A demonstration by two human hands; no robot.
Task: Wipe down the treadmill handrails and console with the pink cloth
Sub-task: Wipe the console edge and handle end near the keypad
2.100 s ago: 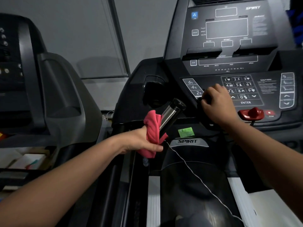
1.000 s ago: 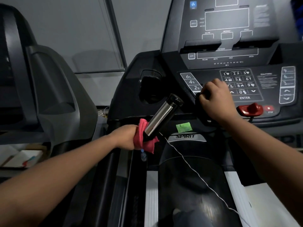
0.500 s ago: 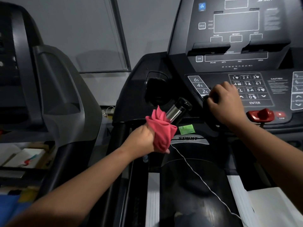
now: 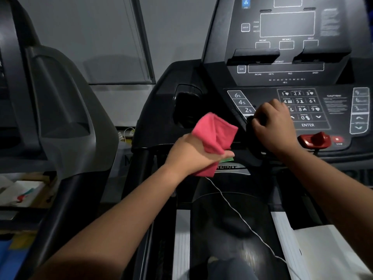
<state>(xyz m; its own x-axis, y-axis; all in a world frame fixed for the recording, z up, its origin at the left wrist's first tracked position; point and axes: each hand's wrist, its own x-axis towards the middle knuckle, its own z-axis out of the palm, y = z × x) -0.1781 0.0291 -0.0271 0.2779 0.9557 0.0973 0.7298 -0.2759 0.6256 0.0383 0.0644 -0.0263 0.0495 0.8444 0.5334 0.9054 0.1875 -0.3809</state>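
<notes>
— Where's the cloth (image 4: pixel 215 134)?
— Bunched in the left hand (image 4: pixel 191 156), fingers curled tight round it, held up just before the lower left edge of the console (image 4: pixel 286 75). What's under it, I can't see.
— And the right hand (image 4: pixel 272 126)?
— Closed round a black grip (image 4: pixel 250 122) below the keypad (image 4: pixel 300 102), near the red key (image 4: pixel 314 139).

Your pink cloth (image 4: pixel 215 134) is bunched into loose folds, gripped in your left hand (image 4: pixel 191 152) and standing up in front of the black console's (image 4: pixel 286 77) lower left edge. A black handgrip (image 4: pixel 249 123) juts out below the white-numbered keypad.
</notes>
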